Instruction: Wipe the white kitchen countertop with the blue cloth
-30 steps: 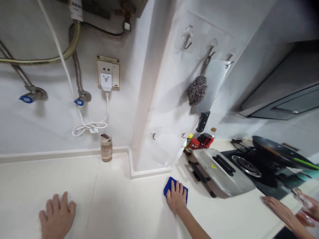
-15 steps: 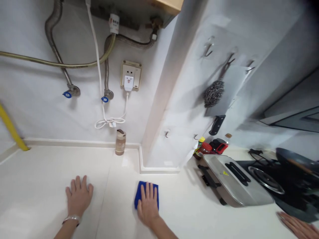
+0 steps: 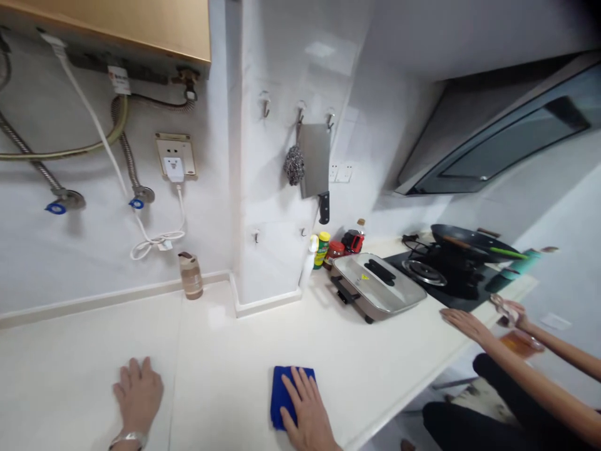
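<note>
My right hand (image 3: 307,410) lies flat, fingers spread, pressing a folded blue cloth (image 3: 282,394) onto the white countertop (image 3: 220,351) near its front edge. My left hand (image 3: 137,394) rests palm down on the bare counter to the left, a metal bracelet on its wrist, holding nothing. A small tan bottle (image 3: 190,275) stands against the wall behind the hands.
A lidded electric grill pan (image 3: 378,285) sits to the right, with jars (image 3: 328,249) behind it. Beyond is a gas stove with a black wok (image 3: 472,241). Another person's hand (image 3: 462,321) rests on the counter edge at right. A cleaver (image 3: 315,163) and a scourer hang on the pillar.
My right hand slid the blue cloth back toward the counter's front edge. The view swung right and up, showing more of the stove, the hood and the other person.
</note>
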Action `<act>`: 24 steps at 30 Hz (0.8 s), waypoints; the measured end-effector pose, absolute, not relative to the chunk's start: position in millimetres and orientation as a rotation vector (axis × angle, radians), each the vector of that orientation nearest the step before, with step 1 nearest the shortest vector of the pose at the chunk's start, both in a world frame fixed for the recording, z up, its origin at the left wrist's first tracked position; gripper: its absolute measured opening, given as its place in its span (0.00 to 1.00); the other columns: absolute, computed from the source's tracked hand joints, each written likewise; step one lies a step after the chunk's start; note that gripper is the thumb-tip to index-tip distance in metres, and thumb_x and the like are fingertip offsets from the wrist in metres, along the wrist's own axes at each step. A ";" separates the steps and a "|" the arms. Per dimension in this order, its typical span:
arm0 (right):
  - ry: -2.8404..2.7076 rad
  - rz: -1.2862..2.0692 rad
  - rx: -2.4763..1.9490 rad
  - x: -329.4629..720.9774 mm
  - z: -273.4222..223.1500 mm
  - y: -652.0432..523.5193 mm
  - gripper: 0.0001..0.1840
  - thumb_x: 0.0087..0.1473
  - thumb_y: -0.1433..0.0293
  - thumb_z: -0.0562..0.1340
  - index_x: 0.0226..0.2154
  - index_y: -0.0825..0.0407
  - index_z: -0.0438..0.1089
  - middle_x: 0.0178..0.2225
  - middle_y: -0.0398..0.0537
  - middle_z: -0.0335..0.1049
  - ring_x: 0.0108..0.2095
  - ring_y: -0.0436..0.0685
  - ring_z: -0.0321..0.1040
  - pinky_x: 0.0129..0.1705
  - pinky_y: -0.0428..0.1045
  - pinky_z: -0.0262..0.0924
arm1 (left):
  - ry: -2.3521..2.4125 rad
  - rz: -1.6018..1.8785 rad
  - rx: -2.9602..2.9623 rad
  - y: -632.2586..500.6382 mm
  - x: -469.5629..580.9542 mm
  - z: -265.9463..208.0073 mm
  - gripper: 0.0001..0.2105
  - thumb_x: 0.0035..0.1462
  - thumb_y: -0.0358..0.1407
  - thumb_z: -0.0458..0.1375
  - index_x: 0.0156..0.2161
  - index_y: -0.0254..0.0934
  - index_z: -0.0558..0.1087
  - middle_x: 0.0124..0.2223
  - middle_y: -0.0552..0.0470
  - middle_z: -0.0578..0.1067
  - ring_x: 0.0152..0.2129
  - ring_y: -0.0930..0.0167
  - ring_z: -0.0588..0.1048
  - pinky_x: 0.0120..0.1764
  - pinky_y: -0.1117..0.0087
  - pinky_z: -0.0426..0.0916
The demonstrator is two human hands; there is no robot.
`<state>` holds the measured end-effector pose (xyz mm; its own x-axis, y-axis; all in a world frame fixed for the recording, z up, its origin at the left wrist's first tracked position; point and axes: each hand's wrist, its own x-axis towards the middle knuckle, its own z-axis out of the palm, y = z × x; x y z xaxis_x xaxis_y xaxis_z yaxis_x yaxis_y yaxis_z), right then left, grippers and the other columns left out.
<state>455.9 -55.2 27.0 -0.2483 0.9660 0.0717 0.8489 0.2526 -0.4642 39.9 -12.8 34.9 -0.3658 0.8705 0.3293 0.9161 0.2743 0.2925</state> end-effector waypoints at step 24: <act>-1.854 -0.109 -1.921 580.0 -63.3 -51.5 0.29 0.55 0.73 0.48 0.57 0.51 0.66 0.61 0.51 0.64 0.61 0.59 0.61 0.60 0.57 0.61 | -1.377 -0.598 -2.739 -36.5 349.3 -34.0 0.43 0.56 0.48 0.59 0.70 0.48 0.40 0.72 0.44 0.40 0.67 0.46 0.49 0.63 0.38 0.54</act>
<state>580.0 -51.5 -63.3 0.0861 0.9251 0.3697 0.9621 0.0191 -0.2719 349.3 -36.5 -34.0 0.5378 0.7699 0.3437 0.7767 -0.6110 0.1532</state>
